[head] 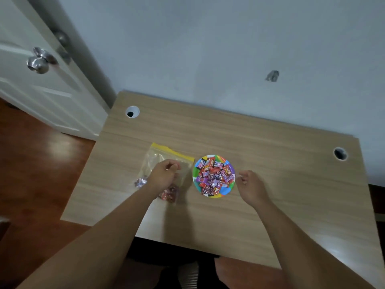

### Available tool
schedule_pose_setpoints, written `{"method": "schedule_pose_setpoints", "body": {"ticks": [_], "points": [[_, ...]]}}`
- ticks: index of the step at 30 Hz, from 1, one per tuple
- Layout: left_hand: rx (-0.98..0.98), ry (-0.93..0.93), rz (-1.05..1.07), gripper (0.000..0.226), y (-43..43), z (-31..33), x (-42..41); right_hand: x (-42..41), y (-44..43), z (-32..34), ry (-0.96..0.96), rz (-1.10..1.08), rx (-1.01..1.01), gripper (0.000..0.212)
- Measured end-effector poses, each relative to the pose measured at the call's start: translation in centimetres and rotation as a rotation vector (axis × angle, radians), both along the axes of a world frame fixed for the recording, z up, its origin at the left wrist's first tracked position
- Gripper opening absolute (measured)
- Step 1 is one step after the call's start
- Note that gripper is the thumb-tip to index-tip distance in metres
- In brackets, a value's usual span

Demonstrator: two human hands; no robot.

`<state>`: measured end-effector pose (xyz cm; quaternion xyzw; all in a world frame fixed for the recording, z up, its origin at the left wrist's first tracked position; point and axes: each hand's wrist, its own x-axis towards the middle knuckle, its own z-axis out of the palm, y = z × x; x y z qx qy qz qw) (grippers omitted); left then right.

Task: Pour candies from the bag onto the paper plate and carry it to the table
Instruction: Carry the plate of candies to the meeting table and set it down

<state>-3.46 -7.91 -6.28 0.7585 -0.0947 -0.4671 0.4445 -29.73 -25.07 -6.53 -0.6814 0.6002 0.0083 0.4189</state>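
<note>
Flanking the candy-filled plate (228, 189): bag (166, 156), possibly under left hand (164, 174).

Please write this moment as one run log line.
plate: heaped with candies | bag: flat on table | left hand: over bag | right hand: beside plate, empty

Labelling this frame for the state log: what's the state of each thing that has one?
paper plate: flat on table, heaped with candies
bag: lying flat, nearly empty, a few candies left
left hand: over bag, fingers curled, empty
right hand: beside plate, fingers curled, empty
door: open
</note>
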Motion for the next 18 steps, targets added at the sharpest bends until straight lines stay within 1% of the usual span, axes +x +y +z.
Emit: {"method": "schedule_pose_setpoints", "body": {"ticks": [1,2,3,5,7,9,10,12,14,15,16,18], "points": [[0.021,0.024,-0.001,0.013,-0.5,-0.5,-0.5,-0.4,-0.2,-0.5,0.04,0.002,0.022,0.009],[0.044,0.028,-0.001,0.015,-0.9,-1.4,-1.0,-0.9,-0.6,-1.5,0.071,0.015,0.041,0.012],[0.057,0.023,0.003,0.022,-1.3,-2.1,-1.5,-1.3,-0.9,-2.5,0.089,0.018,0.072,0.016],[0.086,-0.032,-0.016,0.03,-2.3,-3.1,-2.3,-2.0,-1.3,-4.4,0.084,0.018,0.108,0.028],[0.122,-0.067,-0.061,0.023,-3.1,-3.6,-3.1,-2.1,-1.4,-5.1,0.076,0.042,0.129,0.026],[0.124,-0.047,-0.083,0.017,-3.7,-4.4,-3.8,-1.7,-1.4,-5.0,0.058,0.059,0.139,0.023],[0.119,-0.035,-0.079,0.019,-4.0,-4.9,-4.1,-1.5,-1.5,-5.3,0.038,0.048,0.144,0.023],[0.124,-0.062,-0.083,0.034,-4.2,-6.6,-4.3,-1.3,-1.7,-5.7,0.017,0.027,0.154,0.024],[0.118,-0.084,-0.101,0.044,-4.3,-8.6,-4.3,-1.8,-2.1,-7.8,-0.017,0.013,0.191,0.032],[0.112,-0.07,-0.103,0.043,-4.3,-9.1,-4.3,-2.2,-2.4,-9.0,-0.034,0.005,0.192,0.037],[0.1,-0.053,-0.101,0.038,-4.5,-9.2,-4.5,-2.3,-2.5,-9.6,-0.046,0.006,0.207,0.036],[0.077,-0.032,-0.094,0.018,-4.7,-9.2,-5.0,-2.0,-2.4,-8.9,-0.068,0.001,0.228,0.015]]}}
